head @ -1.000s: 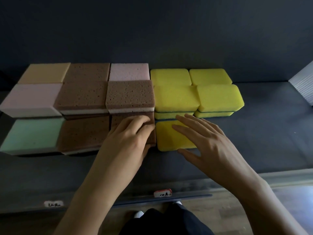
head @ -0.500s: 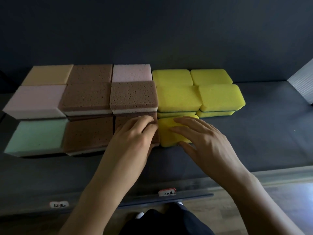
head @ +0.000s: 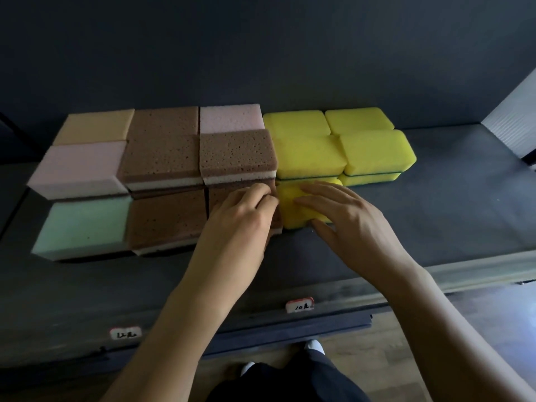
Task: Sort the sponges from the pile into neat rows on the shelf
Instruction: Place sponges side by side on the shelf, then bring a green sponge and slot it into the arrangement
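Sponges stand in rows on a dark shelf (head: 452, 216). Brown sponges (head: 165, 161) fill the middle, pink (head: 78, 166), tan (head: 95, 126) and green (head: 84, 224) ones sit on the left, and yellow stacks (head: 374, 150) are on the right. A single yellow sponge (head: 293, 213) lies in the front row against the yellow stack. My right hand (head: 348, 224) lies on it with straight fingers on top and the thumb at its front edge. My left hand (head: 240, 224) rests with curled fingers on the front brown sponge (head: 223, 195) beside it, hiding most of that sponge.
The shelf's right half is bare dark surface. A white ribbed panel (head: 513, 123) stands at the far right. Two small price labels (head: 300, 304) sit on the shelf's front rail. A wooden floor and my feet show below.
My right hand has pushed the single yellow sponge back and left until it meets the yellow stack and the brown sponge. My left hand stayed on the front brown sponge.
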`<state>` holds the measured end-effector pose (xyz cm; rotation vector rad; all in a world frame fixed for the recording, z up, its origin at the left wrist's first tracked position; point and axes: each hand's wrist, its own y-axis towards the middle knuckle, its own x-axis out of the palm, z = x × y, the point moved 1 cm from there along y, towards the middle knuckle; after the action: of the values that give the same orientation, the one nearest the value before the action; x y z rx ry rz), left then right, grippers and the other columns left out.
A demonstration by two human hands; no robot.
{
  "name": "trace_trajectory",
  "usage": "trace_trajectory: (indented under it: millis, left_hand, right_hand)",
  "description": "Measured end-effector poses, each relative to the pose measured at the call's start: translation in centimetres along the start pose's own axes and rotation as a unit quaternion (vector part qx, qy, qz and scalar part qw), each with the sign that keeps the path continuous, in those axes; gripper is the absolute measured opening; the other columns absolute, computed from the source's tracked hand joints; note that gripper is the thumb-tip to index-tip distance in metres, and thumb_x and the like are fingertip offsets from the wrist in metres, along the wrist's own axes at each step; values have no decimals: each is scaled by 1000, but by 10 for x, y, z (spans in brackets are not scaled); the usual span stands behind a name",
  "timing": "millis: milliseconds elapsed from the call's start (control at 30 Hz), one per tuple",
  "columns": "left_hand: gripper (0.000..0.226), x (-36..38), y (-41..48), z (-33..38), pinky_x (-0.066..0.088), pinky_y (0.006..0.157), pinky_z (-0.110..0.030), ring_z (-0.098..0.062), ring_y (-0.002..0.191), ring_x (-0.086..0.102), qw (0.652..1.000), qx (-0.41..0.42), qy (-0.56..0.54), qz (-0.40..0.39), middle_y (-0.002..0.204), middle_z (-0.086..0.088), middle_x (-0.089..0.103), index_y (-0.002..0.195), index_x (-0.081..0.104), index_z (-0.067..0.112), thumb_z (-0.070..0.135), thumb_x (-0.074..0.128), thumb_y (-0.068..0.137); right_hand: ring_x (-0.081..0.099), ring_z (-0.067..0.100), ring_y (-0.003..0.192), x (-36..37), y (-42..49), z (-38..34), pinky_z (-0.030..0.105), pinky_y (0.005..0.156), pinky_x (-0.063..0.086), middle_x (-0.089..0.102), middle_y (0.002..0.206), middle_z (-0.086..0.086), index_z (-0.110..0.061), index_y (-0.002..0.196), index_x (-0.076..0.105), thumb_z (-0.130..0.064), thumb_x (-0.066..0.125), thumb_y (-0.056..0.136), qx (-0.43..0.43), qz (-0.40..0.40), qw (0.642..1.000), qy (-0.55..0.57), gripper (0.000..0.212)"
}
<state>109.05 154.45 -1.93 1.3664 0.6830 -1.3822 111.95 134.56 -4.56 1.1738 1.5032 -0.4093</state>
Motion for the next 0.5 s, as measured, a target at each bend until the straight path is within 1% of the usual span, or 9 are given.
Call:
trace_trajectory:
  millis: [167, 267, 333, 433, 500]
  left_hand:
    - [40, -2, -1, 1, 53, 89, -36, -21, 108, 58, 1000, 5, 11, 6, 128, 0, 55, 121, 63, 13, 12, 75, 83]
    - [46, -4, -5, 1, 52, 91, -36, -21, 112, 56, 1000, 10, 12, 1, 132, 0, 52, 127, 60, 13, 19, 74, 83]
    - [52, -6, -7, 0, 51, 93, -37, -21, 118, 54, 1000, 10, 5, -6, 137, 1, 49, 132, 56, 14, 24, 73, 84]
    - [59, -12, -13, 2, 48, 99, -36, -19, 126, 49, 1000, 5, 7, -9, 143, 3, 45, 139, 50, 17, 29, 70, 85]
    - [56, -17, -19, 5, 47, 99, -34, -18, 124, 50, 1000, -6, 14, 5, 142, 4, 46, 138, 50, 18, 31, 68, 86]
  right_hand:
    - [56, 23, 124, 1, 2, -1, 37, 101, 48, 61, 134, 0, -19, 122, 67, -6, 73, 78, 5, 0, 1000, 14, 45]
    - [56, 27, 124, 1, 1, -1, 44, 103, 47, 61, 135, 5, -15, 122, 67, -7, 73, 79, -12, 1, 1000, 14, 44]
    - [55, 29, 126, 0, -1, -3, 47, 104, 45, 60, 136, 7, -13, 125, 65, -12, 77, 78, -19, -3, 1000, 8, 49]
    - [48, 27, 133, -10, -6, -12, 47, 108, 41, 56, 140, 6, -14, 135, 58, -19, 78, 80, -16, -10, 1000, 7, 59]
    - [50, 25, 130, -19, -9, -21, 46, 105, 43, 57, 138, 3, -16, 133, 59, -22, 76, 83, -23, 7, 1000, 10, 53]
